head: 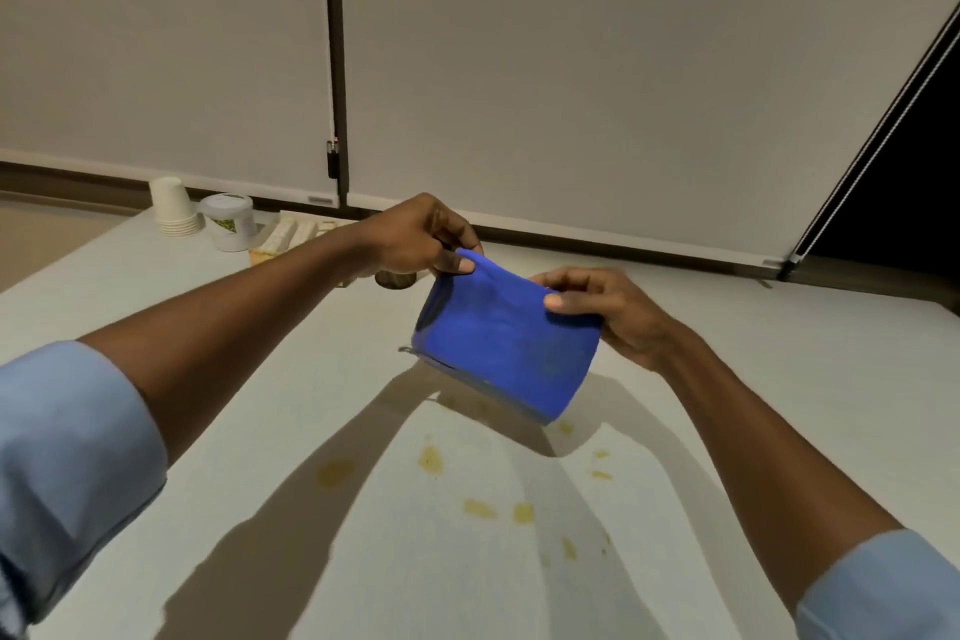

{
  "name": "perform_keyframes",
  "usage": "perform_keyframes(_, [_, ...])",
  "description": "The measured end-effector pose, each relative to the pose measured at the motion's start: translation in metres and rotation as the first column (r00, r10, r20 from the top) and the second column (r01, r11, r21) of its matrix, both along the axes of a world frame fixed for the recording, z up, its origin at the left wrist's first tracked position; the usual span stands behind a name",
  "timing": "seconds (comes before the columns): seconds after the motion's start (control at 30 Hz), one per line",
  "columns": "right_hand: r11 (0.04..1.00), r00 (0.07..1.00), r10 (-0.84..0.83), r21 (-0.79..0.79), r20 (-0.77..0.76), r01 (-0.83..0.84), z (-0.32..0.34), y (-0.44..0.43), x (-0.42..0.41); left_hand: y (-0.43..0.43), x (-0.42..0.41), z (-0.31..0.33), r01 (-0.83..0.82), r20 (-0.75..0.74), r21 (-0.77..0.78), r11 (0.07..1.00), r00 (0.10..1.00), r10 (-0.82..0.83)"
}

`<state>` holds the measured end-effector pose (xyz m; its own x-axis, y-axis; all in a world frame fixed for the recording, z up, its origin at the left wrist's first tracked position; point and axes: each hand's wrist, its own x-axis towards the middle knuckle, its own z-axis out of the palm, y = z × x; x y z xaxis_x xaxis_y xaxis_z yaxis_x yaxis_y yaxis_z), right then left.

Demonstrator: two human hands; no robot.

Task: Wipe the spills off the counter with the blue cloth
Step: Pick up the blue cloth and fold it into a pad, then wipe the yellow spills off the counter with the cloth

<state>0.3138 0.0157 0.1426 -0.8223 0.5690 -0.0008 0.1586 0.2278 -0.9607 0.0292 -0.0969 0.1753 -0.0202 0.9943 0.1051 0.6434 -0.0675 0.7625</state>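
Observation:
I hold a folded blue cloth (506, 346) in the air above the white counter (311, 353). My left hand (421, 237) pinches its upper left corner between thumb and fingers. My right hand (605, 309) pinches its upper right edge. The cloth hangs down between both hands, clear of the surface. Several yellowish spills (431, 458) dot the counter below and in front of the cloth, some in the shadow of my arms.
At the back left of the counter stand a stack of upturned paper cups (174, 205), a white lidded tub (228, 221) and a pale sponge-like block (288, 234). A small dark round object (396, 279) sits behind the cloth. A wall with roller blinds runs along the far edge.

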Motion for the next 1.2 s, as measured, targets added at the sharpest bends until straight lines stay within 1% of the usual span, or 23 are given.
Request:
perform_keyframes(0.07, [0.998, 0.996, 0.029, 0.060, 0.083, -0.034, -0.010, -0.026, -0.002, -0.005, 0.016, 0.000, 0.053, -0.047, -0.046, 0.998, 0.997, -0.055])
perform_keyframes(0.13, [0.991, 0.989, 0.018, 0.127, 0.143, -0.036, -0.020, -0.049, -0.005, -0.008, 0.033, 0.001, 0.107, -0.184, -0.077, 0.991, 0.976, -0.120])
perform_keyframes(0.23, [0.979, 0.986, -0.057, 0.201, 0.158, 0.024, -0.029, -0.068, -0.001, -0.015, 0.053, 0.004, 0.180, -0.401, -0.097, 0.979, 0.893, -0.204])
perform_keyframes(0.3, [0.951, 0.972, -0.144, 0.298, 0.185, 0.084, -0.028, -0.073, 0.007, -0.025, 0.062, 0.005, 0.165, -0.453, -0.068, 0.984, 0.873, -0.178])
perform_keyframes(0.4, [0.845, 0.919, -0.336, 0.498, 0.206, 0.197, -0.024, -0.070, 0.027, -0.045, 0.075, -0.004, 0.079, -0.489, 0.012, 0.997, 0.870, -0.063])
perform_keyframes(0.5, [0.671, 0.850, -0.508, 0.682, 0.136, 0.291, -0.020, -0.069, 0.052, -0.074, 0.092, -0.031, -0.039, -0.547, 0.058, 0.998, 0.835, 0.065])
perform_keyframes(0.53, [0.623, 0.831, -0.544, 0.718, 0.114, 0.309, -0.020, -0.070, 0.061, -0.087, 0.098, -0.044, -0.053, -0.559, 0.057, 0.997, 0.825, 0.075])
perform_keyframes(0.6, [0.561, 0.809, -0.578, 0.772, 0.106, 0.300, -0.026, -0.077, 0.076, -0.115, 0.115, -0.072, -0.033, -0.561, 0.030, 0.999, 0.827, 0.045])
perform_keyframes(0.67, [0.525, 0.776, -0.612, 0.813, 0.154, 0.253, -0.040, -0.088, 0.084, -0.145, 0.132, -0.102, 0.000, -0.566, -0.021, 1.000, 0.824, -0.012])
perform_keyframes(0.7, [0.524, 0.751, -0.627, 0.825, 0.205, 0.212, -0.050, -0.096, 0.087, -0.160, 0.140, -0.117, 0.009, -0.571, -0.057, 0.998, 0.820, -0.040])
perform_keyframes(0.73, [0.548, 0.727, -0.630, 0.819, 0.274, 0.166, -0.063, -0.106, 0.088, -0.175, 0.147, -0.134, 0.012, -0.565, -0.099, 0.995, 0.822, -0.067])
perform_keyframes(0.77, [0.591, 0.701, -0.624, 0.795, 0.344, 0.137, -0.080, -0.118, 0.090, -0.190, 0.153, -0.149, 0.008, -0.554, -0.143, 0.990, 0.828, -0.086])
perform_keyframes(0.83, [0.717, 0.679, -0.583, 0.676, 0.446, 0.170, -0.115, -0.146, 0.093, -0.216, 0.162, -0.178, -0.014, -0.524, -0.206, 0.978, 0.846, -0.099])
perform_keyframes(0.87, [0.763, 0.674, -0.553, 0.622, 0.490, 0.173, -0.132, -0.162, 0.095, -0.226, 0.165, -0.190, -0.027, -0.511, -0.214, 0.976, 0.855, -0.089])
perform_keyframes(0.9, [0.785, 0.677, -0.513, 0.607, 0.528, 0.121, -0.150, -0.176, 0.096, -0.236, 0.169, -0.201, -0.042, -0.501, -0.223, 0.974, 0.862, -0.078])
perform_keyframes(0.97, [0.746, 0.659, -0.437, 0.656, 0.612, -0.116, -0.175, -0.195, 0.098, -0.251, 0.173, -0.215, -0.081, -0.503, -0.198, 0.977, 0.864, -0.030])
perform_keyframes(1.0, [0.727, 0.651, -0.397, 0.654, 0.647, -0.207, -0.181, -0.199, 0.099, -0.256, 0.174, -0.217, -0.090, -0.534, -0.168, 0.982, 0.845, -0.014])
perform_keyframes(1.07, [0.728, 0.594, -0.329, 0.598, 0.734, -0.335, -0.182, -0.198, 0.104, -0.262, 0.177, -0.216, -0.100, -0.593, -0.191, 0.977, 0.804, -0.033])
perform_keyframes(1.1, [0.737, 0.581, -0.318, 0.581, 0.749, -0.346, -0.182, -0.195, 0.108, -0.264, 0.177, -0.216, -0.106, -0.606, -0.195, 0.975, 0.795, -0.035])
perform_keyframes(1.13, [0.748, 0.584, -0.333, 0.584, 0.741, -0.315, -0.180, -0.191, 0.111, -0.265, 0.177, -0.217, -0.109, -0.617, -0.201, 0.974, 0.786, -0.039])
perform_keyframes(1.2, [0.745, 0.613, -0.411, 0.636, 0.675, -0.201, -0.176, -0.180, 0.110, -0.265, 0.178, -0.219, -0.109, -0.609, -0.222, 0.969, 0.791, -0.051])
